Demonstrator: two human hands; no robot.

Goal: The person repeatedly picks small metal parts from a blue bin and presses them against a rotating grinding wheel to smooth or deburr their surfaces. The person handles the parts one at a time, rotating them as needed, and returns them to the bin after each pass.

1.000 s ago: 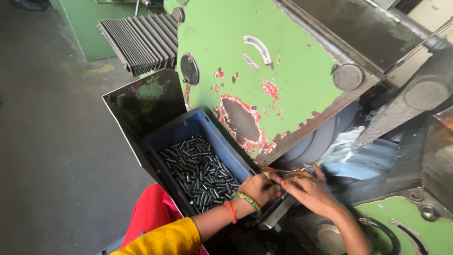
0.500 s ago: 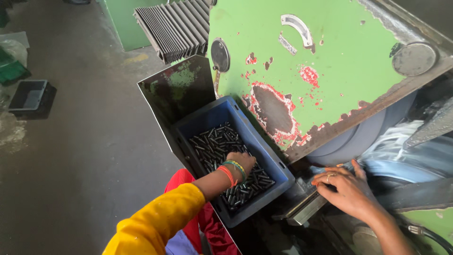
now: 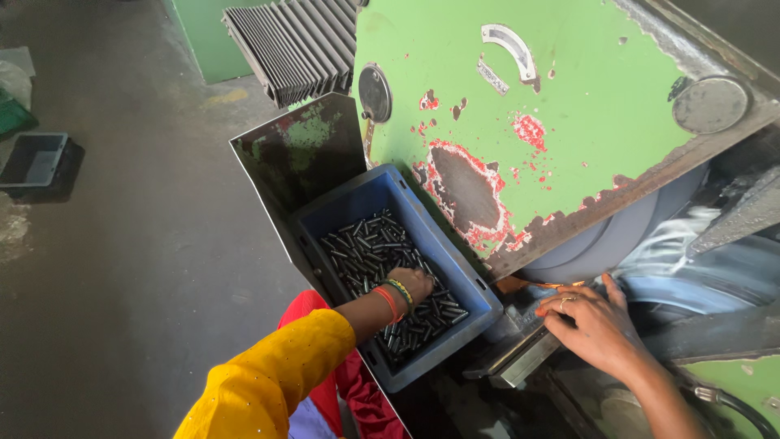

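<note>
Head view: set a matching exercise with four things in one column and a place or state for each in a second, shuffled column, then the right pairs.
Things:
1. left hand
2. right hand
3. blue bin
4. black tray

Places or states:
A. on the floor, far left
B. down among the small dark metal pins
C. beside the green machine, holding pins
D. resting on a metal ledge by the grey wheel

Pairs: 1-B, 2-D, 3-C, 4-A
</note>
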